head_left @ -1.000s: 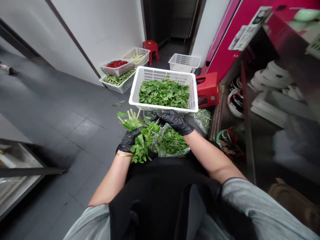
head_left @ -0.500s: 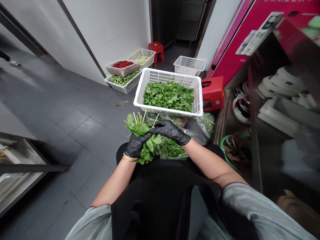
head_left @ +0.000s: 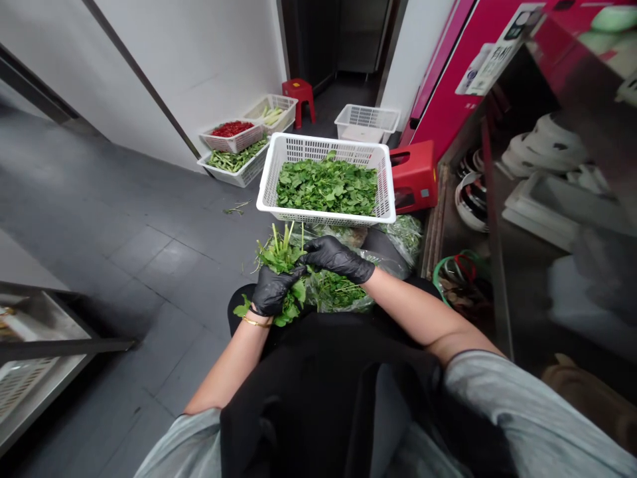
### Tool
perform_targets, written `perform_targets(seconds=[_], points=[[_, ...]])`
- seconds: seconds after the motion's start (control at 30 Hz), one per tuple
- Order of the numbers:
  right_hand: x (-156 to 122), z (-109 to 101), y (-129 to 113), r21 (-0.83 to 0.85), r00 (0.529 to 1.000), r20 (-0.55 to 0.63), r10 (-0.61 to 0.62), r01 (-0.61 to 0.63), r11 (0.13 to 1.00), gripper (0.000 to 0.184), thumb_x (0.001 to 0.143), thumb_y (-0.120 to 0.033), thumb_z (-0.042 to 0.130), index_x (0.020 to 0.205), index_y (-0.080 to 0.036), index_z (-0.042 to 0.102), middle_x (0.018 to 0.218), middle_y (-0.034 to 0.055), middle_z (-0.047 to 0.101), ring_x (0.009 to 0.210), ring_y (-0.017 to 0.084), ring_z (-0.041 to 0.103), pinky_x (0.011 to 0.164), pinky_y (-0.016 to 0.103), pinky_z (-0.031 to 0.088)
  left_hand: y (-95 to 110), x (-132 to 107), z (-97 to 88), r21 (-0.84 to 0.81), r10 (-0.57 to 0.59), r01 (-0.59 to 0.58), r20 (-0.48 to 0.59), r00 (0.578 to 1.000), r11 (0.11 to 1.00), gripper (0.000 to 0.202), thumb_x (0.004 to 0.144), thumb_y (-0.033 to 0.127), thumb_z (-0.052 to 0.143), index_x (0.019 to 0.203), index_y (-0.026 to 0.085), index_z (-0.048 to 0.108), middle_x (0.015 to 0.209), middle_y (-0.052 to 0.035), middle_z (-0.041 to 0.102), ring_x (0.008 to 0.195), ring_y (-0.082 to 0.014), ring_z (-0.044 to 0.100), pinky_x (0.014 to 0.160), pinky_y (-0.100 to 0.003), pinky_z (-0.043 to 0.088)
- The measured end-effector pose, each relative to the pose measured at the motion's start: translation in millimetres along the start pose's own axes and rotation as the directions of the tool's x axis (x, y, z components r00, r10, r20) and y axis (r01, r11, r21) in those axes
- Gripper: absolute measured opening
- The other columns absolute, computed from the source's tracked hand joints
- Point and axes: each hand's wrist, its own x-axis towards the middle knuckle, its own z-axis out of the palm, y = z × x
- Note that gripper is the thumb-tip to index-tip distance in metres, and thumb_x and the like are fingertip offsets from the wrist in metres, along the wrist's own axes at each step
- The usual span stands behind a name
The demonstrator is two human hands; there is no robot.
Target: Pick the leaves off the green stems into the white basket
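Clutching leafy stems (head_left: 283, 255), gloved left hand (head_left: 271, 293); cabinet label (head_left: 485, 58) unreadable.

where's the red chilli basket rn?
Head view, upper left of centre: the red chilli basket sits by the white wall, between the basket of green pods in front and the basket of pale stalks behind.

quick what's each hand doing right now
Left hand: closed around a bunch of leafy greens.
Right hand: fingertips on the same bunch; whether it grips cannot be told.
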Motion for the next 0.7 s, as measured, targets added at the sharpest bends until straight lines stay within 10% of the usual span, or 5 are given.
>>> perform_targets(seconds=[0.3, 0.53, 0.7], points=[[-7, 0, 10, -0.196, 0.999, -0.043, 0.002, -0.011, 0.98, 0.038, 0.085, -0.049, 0.066, 0.07, -0.015, 0.064, 0.063, -0.0002, 0.058, 0.053, 0.012, 0.054, 0.056, 0.025, 0.039, -5, 4, -6.7, 0.036, -0.045, 0.045, 0.001, 0.999, 0.998, 0.046, 0.047, 0.022, 0.095, 0.089, 0.016, 0.077, 0.093, -0.0082, 0.079, 0.094, -0.0287, 0.073, 0.1, -0.046, 0.053], [-18, 5, 8, -0.776, 0.957, 0.265, -0.12, 0.285, 0.562, 0.018, 0.088, -0.011, 0.055, 0.091, -0.012, 0.072, 0.086, 0.0117, 0.072, 0.075, 0.017, 0.058, 0.068, 0.028, 0.035, 6, 10, -8.8, 0.005, 0.024, -0.024, -0.048, 0.999, 1.0, 0.052, 0.048, 0.019, 0.096, 0.097, 0.014, 0.077, 0.099, -0.0098, 0.079, 0.096, -0.0265, 0.073, 0.098, -0.039, 0.054], [-30, 8, 17, -0.745, 0.914, 0.336, -0.228, 0.406, 0.528, 0.023, 0.089, -0.016, 0.051, 0.097, -0.015, 0.073, 0.092, 0.011, 0.074, 0.078, 0.018, 0.06, 0.071, 0.028, 0.037, -4, 11, -9.0, -0.04, -0.102, 0.099, -0.088, 0.991, 0.994, 0.043, 0.042, 0.017, 0.096, 0.079, 0.014, 0.074, 0.08, -0.0063, 0.077, 0.078, -0.0259, 0.073, 0.08, -0.039, 0.06]])
